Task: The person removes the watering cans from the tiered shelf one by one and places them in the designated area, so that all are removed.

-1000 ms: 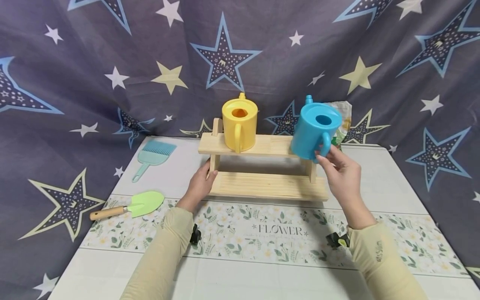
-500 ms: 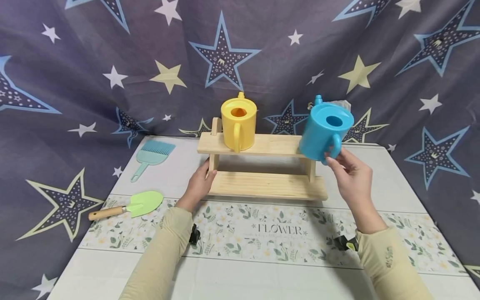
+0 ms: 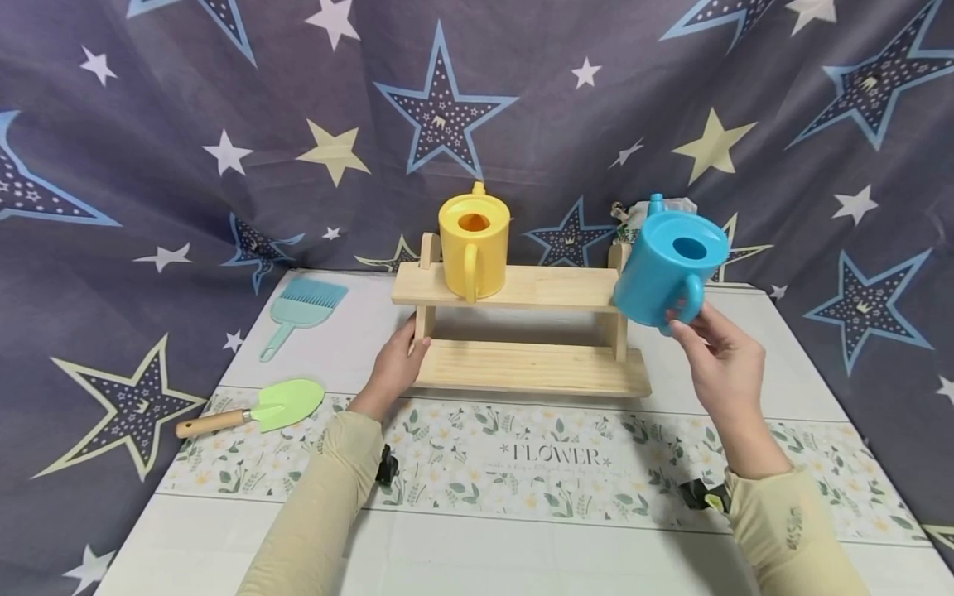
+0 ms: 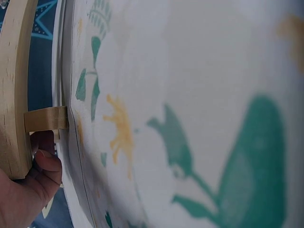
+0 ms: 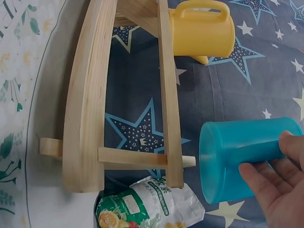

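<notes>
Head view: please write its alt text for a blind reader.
A person's right hand holds a blue watering can near the right end of a two-tier wooden shelf, while the left hand holds the left end. A yellow watering can stands on top; a trowel and a teal brush-like tool lie to the left.

At the far middle of the counter (image 3: pixel 447 550) stands a rack (image 3: pixel 532 368), with a cloth backdrop (image 3: pixel 537 83) behind. On the rack's upper shelf (image 3: pixel 559 287), toward the left end, sits one watering can (image 3: pixel 477 257). A second watering can (image 3: pixel 659 273) is in the right hand's fingers (image 3: pixel 689 338), near that shelf's right end. A packet (image 5: pixel 166 205) is behind the same end. The left hand's fingers (image 3: pixel 419 354) are at the left upright (image 3: pixel 426 321). Left of the rack lies a dustpan (image 3: pixel 303 306), with a trowel (image 3: pixel 288 405) nearer.
</notes>
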Motion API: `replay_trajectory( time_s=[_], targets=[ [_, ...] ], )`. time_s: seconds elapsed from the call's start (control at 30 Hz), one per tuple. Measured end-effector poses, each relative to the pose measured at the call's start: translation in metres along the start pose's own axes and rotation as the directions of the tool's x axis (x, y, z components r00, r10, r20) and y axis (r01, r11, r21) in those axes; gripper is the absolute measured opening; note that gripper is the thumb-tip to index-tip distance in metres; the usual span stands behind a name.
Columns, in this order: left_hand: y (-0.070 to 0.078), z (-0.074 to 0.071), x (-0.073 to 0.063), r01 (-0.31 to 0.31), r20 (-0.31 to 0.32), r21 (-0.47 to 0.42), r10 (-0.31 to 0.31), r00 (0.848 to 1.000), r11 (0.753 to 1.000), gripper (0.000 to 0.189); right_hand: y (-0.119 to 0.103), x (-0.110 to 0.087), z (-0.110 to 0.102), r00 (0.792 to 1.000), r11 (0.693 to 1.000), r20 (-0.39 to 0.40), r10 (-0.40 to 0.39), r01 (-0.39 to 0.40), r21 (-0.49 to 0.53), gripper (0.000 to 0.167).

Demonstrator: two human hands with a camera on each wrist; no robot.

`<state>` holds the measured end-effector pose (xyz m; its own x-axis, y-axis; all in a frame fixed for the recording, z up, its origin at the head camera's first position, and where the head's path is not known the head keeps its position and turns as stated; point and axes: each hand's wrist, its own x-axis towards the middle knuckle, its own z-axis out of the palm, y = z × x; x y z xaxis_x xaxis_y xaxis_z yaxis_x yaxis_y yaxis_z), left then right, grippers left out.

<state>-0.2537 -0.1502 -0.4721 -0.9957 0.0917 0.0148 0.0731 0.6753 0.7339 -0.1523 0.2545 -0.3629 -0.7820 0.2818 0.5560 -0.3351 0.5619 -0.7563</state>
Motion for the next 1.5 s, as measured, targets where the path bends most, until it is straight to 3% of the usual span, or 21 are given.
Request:
replay_trajectory(
  time_s=[1.13,1.5],
  targets=[
    [-0.001,0.0,0.0,0.004,0.0,0.005,-0.004,1.0,1.0,0.058,0.019,-0.009,-0.024,0.998,1.0,-0.064,0.021,-0.021,0.003,0.039],
    [-0.002,0.001,0.001,0.006,0.0,0.009,-0.006,1.0,1.0,0.058,0.028,-0.01,-0.034,0.996,0.998,-0.063,0.065,-0.066,-0.007,0.041]
  ],
)
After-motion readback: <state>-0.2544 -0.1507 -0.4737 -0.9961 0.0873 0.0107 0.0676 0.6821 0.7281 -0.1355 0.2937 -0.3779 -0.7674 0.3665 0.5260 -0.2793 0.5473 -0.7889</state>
